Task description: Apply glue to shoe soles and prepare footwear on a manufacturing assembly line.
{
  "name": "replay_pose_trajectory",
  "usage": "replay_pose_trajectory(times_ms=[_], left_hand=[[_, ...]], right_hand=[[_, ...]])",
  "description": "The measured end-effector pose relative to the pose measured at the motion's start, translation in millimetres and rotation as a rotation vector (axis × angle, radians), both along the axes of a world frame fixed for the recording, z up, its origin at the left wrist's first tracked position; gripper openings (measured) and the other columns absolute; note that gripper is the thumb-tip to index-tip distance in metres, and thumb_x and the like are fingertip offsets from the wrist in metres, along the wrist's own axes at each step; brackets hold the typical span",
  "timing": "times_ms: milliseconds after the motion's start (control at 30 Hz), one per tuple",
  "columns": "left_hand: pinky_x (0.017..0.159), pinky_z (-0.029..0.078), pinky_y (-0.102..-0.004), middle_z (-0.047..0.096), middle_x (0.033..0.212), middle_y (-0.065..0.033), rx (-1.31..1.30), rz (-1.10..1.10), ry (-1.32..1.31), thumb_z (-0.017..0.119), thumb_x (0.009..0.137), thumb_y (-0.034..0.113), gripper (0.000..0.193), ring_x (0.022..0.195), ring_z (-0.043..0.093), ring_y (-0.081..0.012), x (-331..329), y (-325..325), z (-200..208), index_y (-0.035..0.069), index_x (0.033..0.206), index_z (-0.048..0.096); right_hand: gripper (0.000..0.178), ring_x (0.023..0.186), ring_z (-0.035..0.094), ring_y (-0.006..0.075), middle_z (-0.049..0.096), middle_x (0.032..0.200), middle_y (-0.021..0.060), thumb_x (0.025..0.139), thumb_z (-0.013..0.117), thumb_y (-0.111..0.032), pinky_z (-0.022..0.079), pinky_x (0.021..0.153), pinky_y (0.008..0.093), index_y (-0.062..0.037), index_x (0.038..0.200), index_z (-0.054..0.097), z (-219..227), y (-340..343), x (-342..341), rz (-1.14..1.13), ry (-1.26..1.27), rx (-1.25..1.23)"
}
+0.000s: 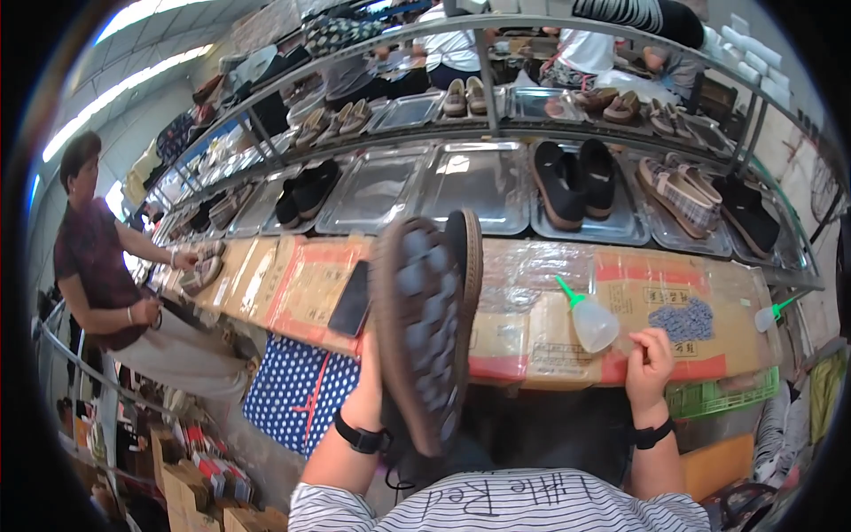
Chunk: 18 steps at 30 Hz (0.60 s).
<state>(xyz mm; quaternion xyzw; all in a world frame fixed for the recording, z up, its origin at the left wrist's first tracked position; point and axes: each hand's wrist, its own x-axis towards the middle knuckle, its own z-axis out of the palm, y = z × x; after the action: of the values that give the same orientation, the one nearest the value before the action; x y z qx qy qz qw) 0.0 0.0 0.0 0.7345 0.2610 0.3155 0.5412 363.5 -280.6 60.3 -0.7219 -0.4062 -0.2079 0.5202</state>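
Showing a head-camera view over a shoe-assembly line, ordered from largest element to smallest. The metal rack (496, 133) spans the upper field in two tiers; its steel trays (470, 182) carry pairs of black shoes (574, 182), a plaid pair (678, 191) and tan pairs on the higher tier. Below it runs the worktop (550, 310), covered in taped cardboard. At the far left a seated co-worker (97, 275) in a dark red top handles a shoe at the same worktop. A blue polka-dot cloth (288, 386) hangs below the worktop edge.

The shoe (424, 332) stands in the centre foreground, sole toward the camera, showing brown tread with grey inset pads; its toe rises above the worktop edge, and it is well clear of the trays. The left hand (370, 377) supports this shoe from behind and below; its grip is mostly hidden by the sole, closed around the shoe. A black wristband (359, 436) sits on that wrist.

The right hand (650, 359) rests at the worktop's near edge, fingers curled in a narrow grip; whether they pinch anything cannot be told. Just beside it lies a clear glue bottle (589, 319) with a green nozzle, tilted. A patch of small grey pieces (681, 319) lies near the fingers. A black phone (351, 299) lies left of the shoe.
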Motion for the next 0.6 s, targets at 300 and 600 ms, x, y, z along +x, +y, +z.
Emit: replay_pose_trajectory(times_ms=[300, 600], left_hand=[[0.059, 0.050, -0.0434, 0.064, 0.072, -0.0248, 0.749, 0.282, 0.296, 0.060, 0.091, 0.016, 0.021, 0.064, 0.064, -0.0388, 295, 140, 189, -0.002, 0.081, 0.067], [0.061, 0.058, -0.0335, 0.071, 0.099, -0.0193, 0.704, -0.292, 0.139, 0.071, 0.086, 0.011, 0.044, 0.062, 0.070, -0.0215, 457, 37, 139, -0.004, 0.125, 0.058]], right_hand=[[0.027, 0.070, 0.059, 0.0304, 0.060, 0.083, 0.0126, 0.069, 0.056, 0.011, 0.048, 0.061, 0.0370, -0.0049, 0.089, 0.065, -5, -13, 6, -0.015, -0.101, 0.051], [0.021, 0.068, 0.060, 0.0308, 0.060, 0.081, 0.0099, 0.064, 0.064, 0.005, 0.049, 0.058, 0.0398, -0.0063, 0.082, 0.064, -18, -18, 13, -0.015, -0.210, -0.014]])
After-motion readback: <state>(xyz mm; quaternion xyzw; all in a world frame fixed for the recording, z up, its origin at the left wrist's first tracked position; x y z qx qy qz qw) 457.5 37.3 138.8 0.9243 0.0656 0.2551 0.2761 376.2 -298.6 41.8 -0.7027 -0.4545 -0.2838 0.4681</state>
